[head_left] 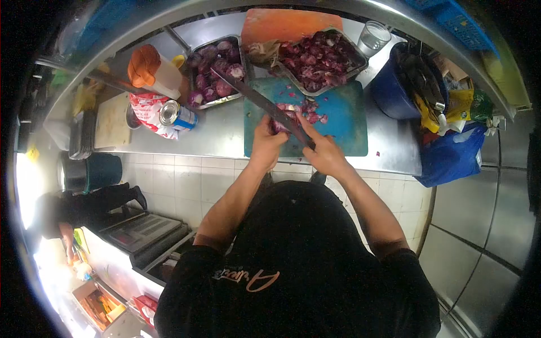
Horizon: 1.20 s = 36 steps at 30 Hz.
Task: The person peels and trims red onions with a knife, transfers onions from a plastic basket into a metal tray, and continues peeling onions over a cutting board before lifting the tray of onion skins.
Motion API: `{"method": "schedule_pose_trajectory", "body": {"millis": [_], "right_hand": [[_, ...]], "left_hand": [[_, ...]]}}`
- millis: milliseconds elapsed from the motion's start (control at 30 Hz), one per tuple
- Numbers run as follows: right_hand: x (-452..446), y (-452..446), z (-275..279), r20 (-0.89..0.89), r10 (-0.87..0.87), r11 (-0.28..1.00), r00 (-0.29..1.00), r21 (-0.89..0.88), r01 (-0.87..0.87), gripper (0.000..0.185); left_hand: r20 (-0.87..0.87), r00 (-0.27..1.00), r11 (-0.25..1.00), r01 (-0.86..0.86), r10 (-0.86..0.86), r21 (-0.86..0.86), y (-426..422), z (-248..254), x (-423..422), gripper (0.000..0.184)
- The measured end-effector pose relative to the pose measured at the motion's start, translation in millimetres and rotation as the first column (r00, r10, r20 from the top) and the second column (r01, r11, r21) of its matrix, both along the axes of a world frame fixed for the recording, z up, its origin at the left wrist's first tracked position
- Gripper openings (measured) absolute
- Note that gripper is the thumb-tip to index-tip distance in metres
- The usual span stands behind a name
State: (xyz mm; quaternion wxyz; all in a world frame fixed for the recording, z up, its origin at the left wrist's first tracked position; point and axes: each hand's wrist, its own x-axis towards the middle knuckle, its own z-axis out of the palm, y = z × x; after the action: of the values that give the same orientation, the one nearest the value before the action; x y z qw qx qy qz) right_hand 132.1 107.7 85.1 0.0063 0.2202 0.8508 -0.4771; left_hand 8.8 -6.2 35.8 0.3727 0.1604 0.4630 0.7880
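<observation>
Your steel surface point(211, 130) runs across the view in front of you, w/ a blue-green board point(348, 127) flat on it near the front edge. The onion point(289, 107) is over that board, in your L grip point(266, 142), fingers bent round it. Your R grip point(325, 153) is closed on the handle of the knife point(253, 96); the long dark blade slants up-left across the onion, tip over the L tray point(218, 102) of whole purple onions point(209, 66). Small purple bits point(311, 107) lie on the board just beyond the onion.

R tray point(338, 83), at the board's back edge, is heaped w/ purple pieces or skins point(320, 56), can't tell which. Behind it, an orange board point(293, 23); beside it, a clear container point(376, 34). Far R: dark blue bucket point(389, 81), blue bag point(453, 155) hanging by the surface's end. Far L: orange-topped white jug point(163, 79), red-white bag point(147, 106), blue tin point(185, 118) and a pale board point(112, 121).

Rm: white tiles point(189, 179) below the front edge, steel panels point(462, 208) to your R. Behind you on the L, another person's dark-clad leg point(107, 198) shows near a dark bin point(104, 170), w/ an open box point(90, 296) lower down.
</observation>
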Motion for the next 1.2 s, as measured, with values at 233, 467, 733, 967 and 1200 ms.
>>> {"method": "schedule_pose_trajectory", "body": {"millis": [233, 467, 733, 967, 1200], "right_hand": [[3.8, 12.0, -52.3, -0.083, -0.104, 0.983, 0.991, -0.162, 0.089, 0.071], [9.7, -1.3, -10.4, -0.032, 0.051, 0.984, 0.998, 0.175, -0.044, 0.079], [8.6, 0.1, -34.1, -0.047, -0.012, 0.999, 0.999, 0.043, 0.014, 0.081], [8.7, 0.8, 13.1, 0.15, 0.099, 0.991, 0.984, 0.073, -0.111, 0.085], [2.0, -0.7, -6.5, 0.004, 0.147, 0.974, 0.989, 0.177, -0.145, 0.082]], "left_hand": [[0.059, 0.998, 1.0, -0.013, 0.014, -0.016, -2.6, 0.2, 9.9, 0.061], [0.223, 0.974, 0.999, -0.02, 0.028, -0.038, -5.4, 5.6, 9.4, 0.034], [-0.013, 0.994, 0.99, -0.111, 0.11, -0.091, -7.4, -5.8, 6.2, 0.038], [-0.161, 0.987, 0.98, -0.05, 0.018, -0.194, -8.5, -2.9, 5.1, 0.037], [-0.44, 0.897, 0.931, -0.194, 0.04, -0.31, -9.9, 13.3, 8.6, 0.026]]}}
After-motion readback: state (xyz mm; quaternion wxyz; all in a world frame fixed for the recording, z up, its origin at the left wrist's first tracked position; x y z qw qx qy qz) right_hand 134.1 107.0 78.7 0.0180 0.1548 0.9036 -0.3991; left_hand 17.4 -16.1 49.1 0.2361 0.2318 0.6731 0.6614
